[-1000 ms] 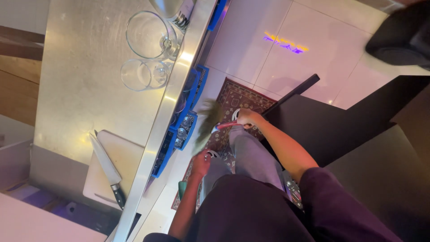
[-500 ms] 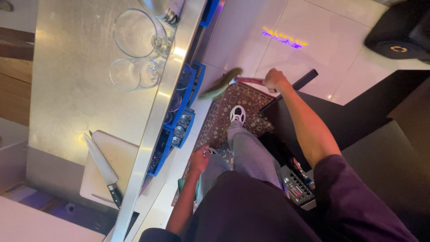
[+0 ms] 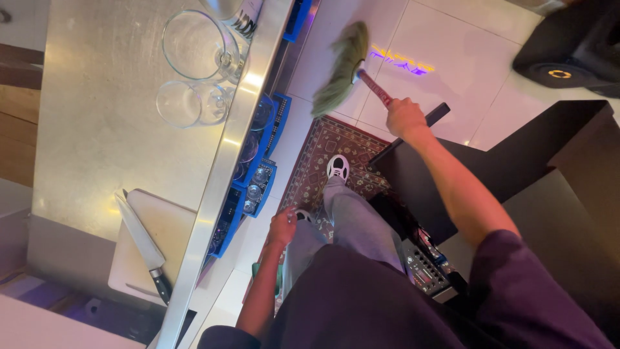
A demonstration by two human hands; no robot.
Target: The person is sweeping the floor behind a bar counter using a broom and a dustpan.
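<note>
My right hand (image 3: pixel 405 117) is closed around the red handle of a small broom (image 3: pixel 342 71), which sits in the upper middle of the frame, its greenish bristle head lifted clear of the white tiled floor (image 3: pixel 452 39) and blurred. My left hand (image 3: pixel 283 226), lower centre, hangs beside my leg; something green shows just below it, but I cannot tell whether the fingers grip it or rest loose.

Below the broom lies a patterned rug (image 3: pixel 323 155) with my white shoe (image 3: pixel 338 168) planted on it. I judge the sweeping to be in mid-stroke and unfinished: the broom head is off the ground over the tiles beyond the rug, and I see no gathered pile of dirt anywhere, so I cannot say how much floor is done.

To the left runs the steel table (image 3: pixel 97 129), carrying two wine glasses (image 3: pixel 194 71) lying on their sides and, lower left, a cutting board (image 3: pixel 158 226) with a knife (image 3: pixel 142 249) on it. Blue crates (image 3: pixel 258 187) of glassware sit under its edge.
</note>
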